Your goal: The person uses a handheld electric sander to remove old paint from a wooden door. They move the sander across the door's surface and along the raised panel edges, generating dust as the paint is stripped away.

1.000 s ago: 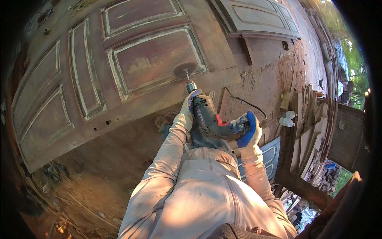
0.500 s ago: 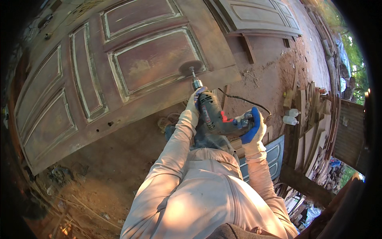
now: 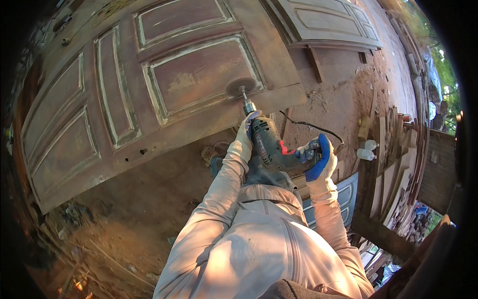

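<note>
Both my gloved hands are on a dark power drill (image 3: 271,141) with a red trigger. My left hand (image 3: 245,128) is wrapped round its front, just behind the metal chuck (image 3: 249,106). My right hand (image 3: 321,158), in a white glove with blue palm, grips the rear handle. A round sanding disc (image 3: 241,87), blurred as if spinning, sits on the shaft at the drill's tip. It meets the lower right corner of a raised panel on a brown wooden door (image 3: 199,79). Pale bands of bare wood or filler edge the door's panels.
Another panelled door (image 3: 328,20) lies at the back right, on wooden supports. A blue-grey panel (image 3: 343,199) stands low beside my right arm. Stacked planks (image 3: 393,174) and white plastic bottles (image 3: 367,151) are to the right. The black cord (image 3: 318,127) loops behind the drill.
The door and the other surroundings have shifted slightly right in the view. My hands still hold the drill, and the disc stays near the same panel corner.
</note>
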A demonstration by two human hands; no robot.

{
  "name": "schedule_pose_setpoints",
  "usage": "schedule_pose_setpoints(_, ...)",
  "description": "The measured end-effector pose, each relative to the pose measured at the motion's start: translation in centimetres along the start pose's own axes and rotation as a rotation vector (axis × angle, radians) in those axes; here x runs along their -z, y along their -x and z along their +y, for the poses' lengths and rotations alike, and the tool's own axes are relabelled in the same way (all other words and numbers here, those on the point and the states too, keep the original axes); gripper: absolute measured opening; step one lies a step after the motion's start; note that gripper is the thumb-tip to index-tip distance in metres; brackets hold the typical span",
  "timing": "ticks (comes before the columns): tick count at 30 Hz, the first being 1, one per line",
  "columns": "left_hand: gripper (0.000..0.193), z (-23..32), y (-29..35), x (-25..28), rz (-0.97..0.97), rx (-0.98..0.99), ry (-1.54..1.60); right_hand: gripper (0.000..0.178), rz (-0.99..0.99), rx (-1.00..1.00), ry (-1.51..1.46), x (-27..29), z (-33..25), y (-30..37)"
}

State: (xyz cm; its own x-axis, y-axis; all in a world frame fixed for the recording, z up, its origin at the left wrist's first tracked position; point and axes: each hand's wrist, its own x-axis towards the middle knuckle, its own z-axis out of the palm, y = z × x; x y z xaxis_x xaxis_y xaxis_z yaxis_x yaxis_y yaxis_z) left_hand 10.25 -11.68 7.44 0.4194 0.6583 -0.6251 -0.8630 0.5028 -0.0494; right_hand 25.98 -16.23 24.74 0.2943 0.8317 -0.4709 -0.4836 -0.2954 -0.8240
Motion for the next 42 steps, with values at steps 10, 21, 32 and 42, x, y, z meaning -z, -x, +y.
schedule_pose_setpoints(10,0.02,0.1,-0.4,1.1,-0.022,-0.011,0.004,0.032,-0.039,-0.043,0.049,0.2,0.2,0.1)
schedule_pose_setpoints(21,0.02,0.6,0.9,0.9,0.031,-0.076,-0.024,0.032,-0.075,-0.103,0.054,0.0,0.3,-0.2)
schedule_pose_setpoints(32,0.017,2.9,3.2,5.2,0.207,-0.278,0.014,0.031,-0.212,-0.152,0.087,-0.4,2.7,-0.6)
schedule_pose_setpoints(42,0.014,-3.5,-6.3,-2.4,-0.041,0.04,0.068,0.032,-0.092,-0.125,-0.041,3.1,-5.3,-5.0)
